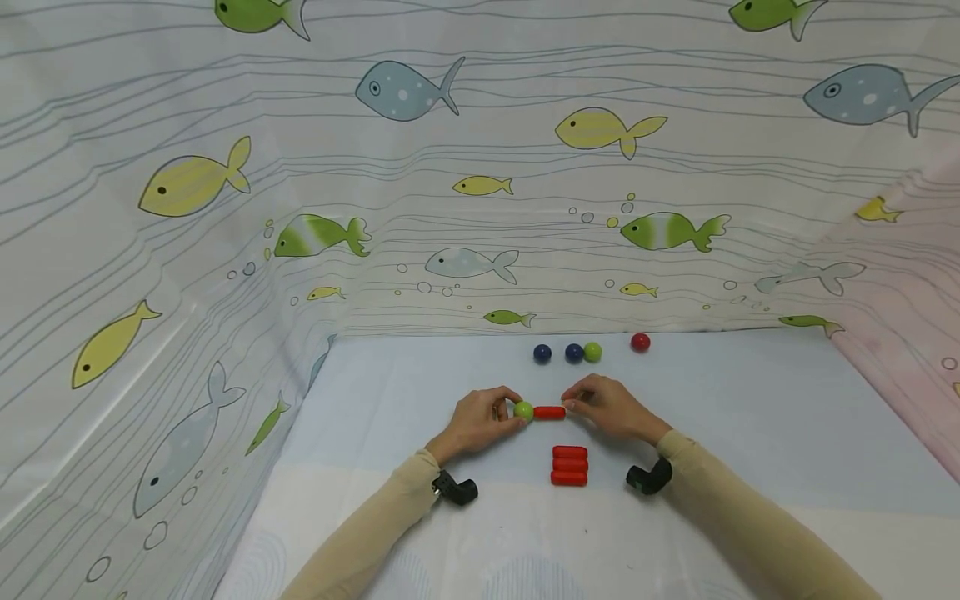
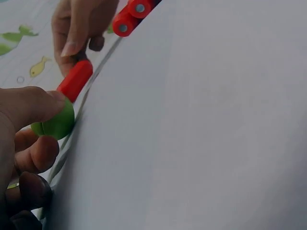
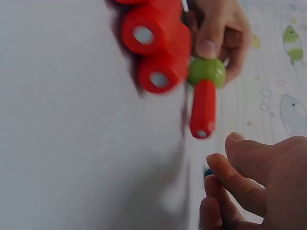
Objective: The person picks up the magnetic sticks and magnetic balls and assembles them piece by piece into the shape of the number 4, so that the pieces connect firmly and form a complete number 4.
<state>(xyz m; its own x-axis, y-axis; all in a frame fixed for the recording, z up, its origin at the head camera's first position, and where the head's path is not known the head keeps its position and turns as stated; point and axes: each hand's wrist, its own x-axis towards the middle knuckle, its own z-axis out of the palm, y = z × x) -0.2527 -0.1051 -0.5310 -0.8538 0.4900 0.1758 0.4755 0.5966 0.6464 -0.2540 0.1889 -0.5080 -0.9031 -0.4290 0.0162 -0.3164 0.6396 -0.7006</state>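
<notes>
My left hand pinches a green ball between thumb and fingers. A short red rod extends from that ball toward the right, its end against the ball. In the right wrist view the rod's free end shows a silvery round tip. Just off this end, my right hand has its fingers loosely bent, with nothing held between them. Closer to me, several red rods lie side by side; silvery discs show on their ends in the wrist views.
Toward the back of the table are two dark blue balls, another green ball touching one of them, and a red ball. A fish-patterned curtain rises behind and along the sides.
</notes>
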